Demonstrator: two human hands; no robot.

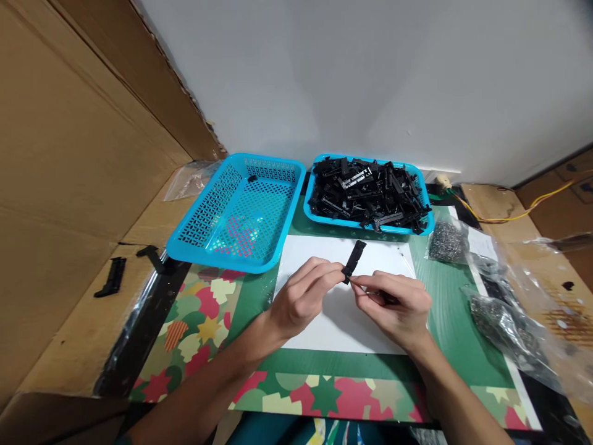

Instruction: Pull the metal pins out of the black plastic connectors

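My left hand [301, 293] is closed, its fingertips pinching the lower end of a long, narrow black plastic part [356, 256]. The part is tilted, its far end up and to the right, above a white sheet [315, 330]. Thumb and forefinger of my right hand [393, 303] are pressed together at the part's lower end; what they pinch is too small to make out. Something dark shows under the curled fingers of that hand. Behind the hands, a blue basket [311, 213] is heaped with similar black plastic parts [370, 191].
To the left stands a larger blue basket [278, 256] with one small dark piece inside. Two black parts [111, 277] lie on cardboard at far left. Clear bags of small metal pieces [447, 242] lie at right, near yellow wires [504, 217]. A wall rises behind.
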